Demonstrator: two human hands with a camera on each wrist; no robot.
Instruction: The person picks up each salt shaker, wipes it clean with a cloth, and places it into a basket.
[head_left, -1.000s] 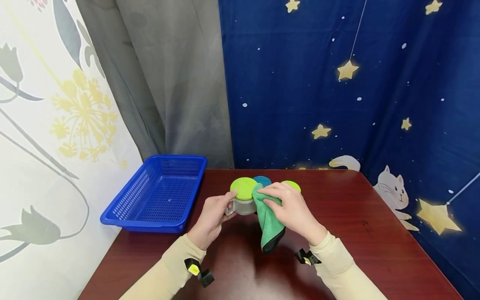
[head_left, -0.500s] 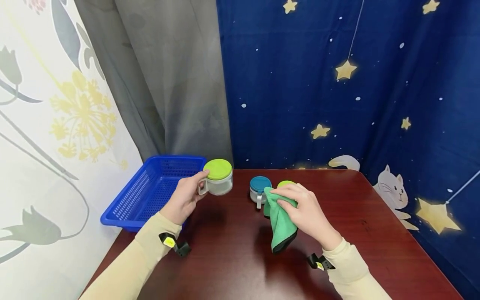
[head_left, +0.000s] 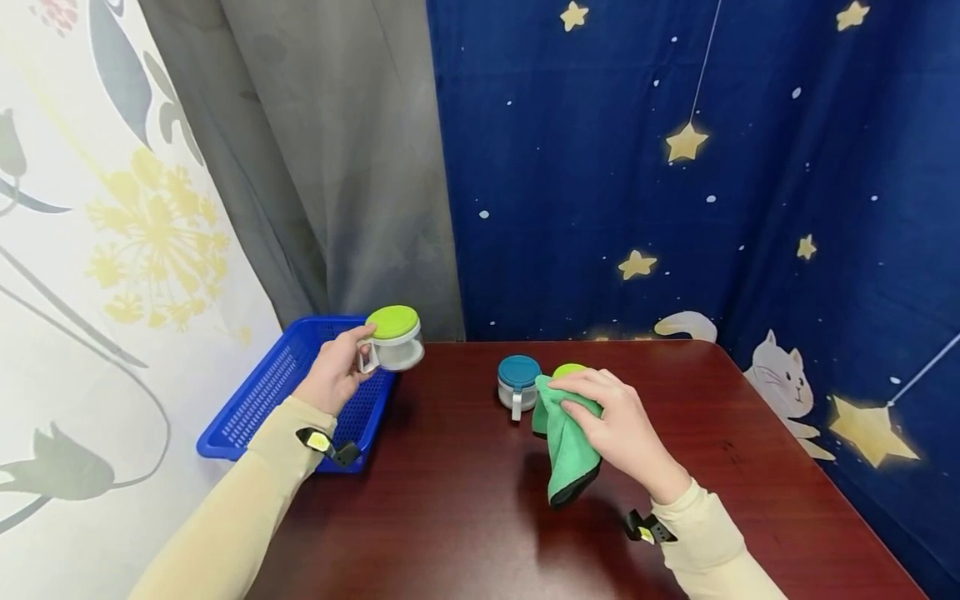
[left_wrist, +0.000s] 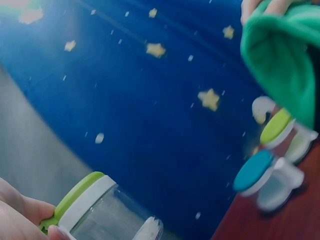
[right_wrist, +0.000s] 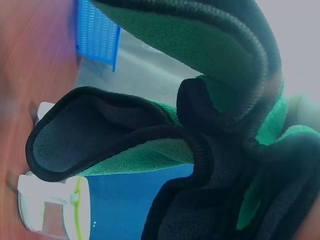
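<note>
A clear jar with a lime-green lid (head_left: 399, 337) hangs above the right rim of the blue basket, its handle gripped by my left hand (head_left: 335, 369). In the left wrist view the same jar (left_wrist: 107, 207) shows see-through walls under a white collar. My right hand (head_left: 611, 417) pinches a green cloth (head_left: 570, 442) with black edging, which droops over the table. Just behind the cloth stand a blue-lidded jar (head_left: 519, 383), handle toward me, and a second lime-lidded jar (head_left: 567, 369), mostly hidden by cloth and hand in the head view.
The blue perforated basket (head_left: 258, 379) sits at the table's left side, partly behind my left arm. A dark red wooden table (head_left: 450, 500) spreads beneath both hands. Grey (head_left: 360, 167) and starry blue curtains (head_left: 570, 183) hang behind its far edge.
My left hand has carried the lime-lidded jar left and upward, away from the cloth to the basket's rim. The right hand with the cloth has shifted slightly right, uncovering the blue-lidded jar.
</note>
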